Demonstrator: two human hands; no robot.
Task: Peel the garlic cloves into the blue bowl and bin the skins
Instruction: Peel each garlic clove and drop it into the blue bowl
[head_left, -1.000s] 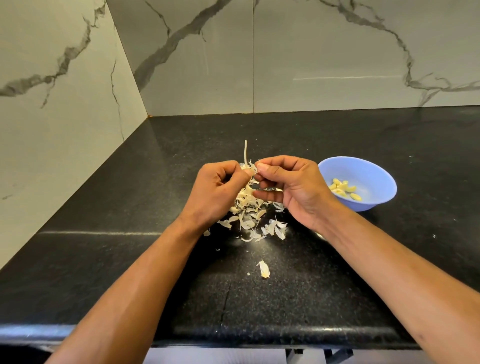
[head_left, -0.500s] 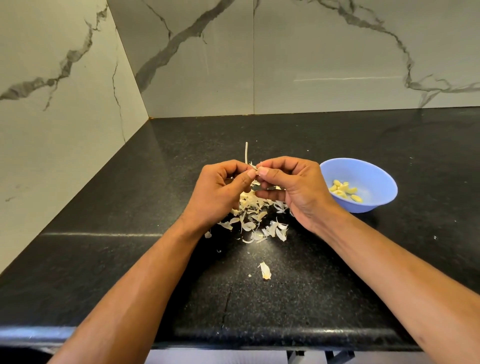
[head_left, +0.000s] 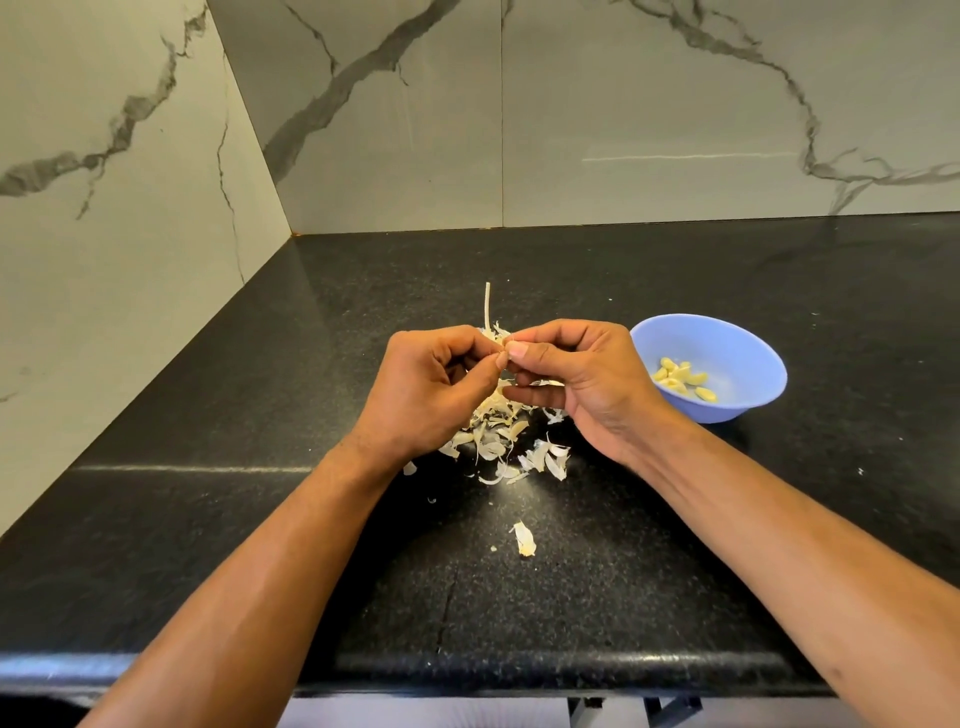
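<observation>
Pinching garlic piece, left hand, right hand

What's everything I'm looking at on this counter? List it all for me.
Round blue plastic bowl: one, blue, on the counter right of the hands.
Peeled garlic cloves: several, pale yellow, inside the bowl.
Papery garlic skins: a loose pile, off-white, under the hands.
Stray skin piece: one, off-white, nearer the counter edge.
Thin dry garlic stem: one, pale, sticking up behind the hands.
Speckled stone counter: one, black.
Veined marble-look wall: grey, behind and left.
Left hand, right hand: pinching garlic together.
</observation>
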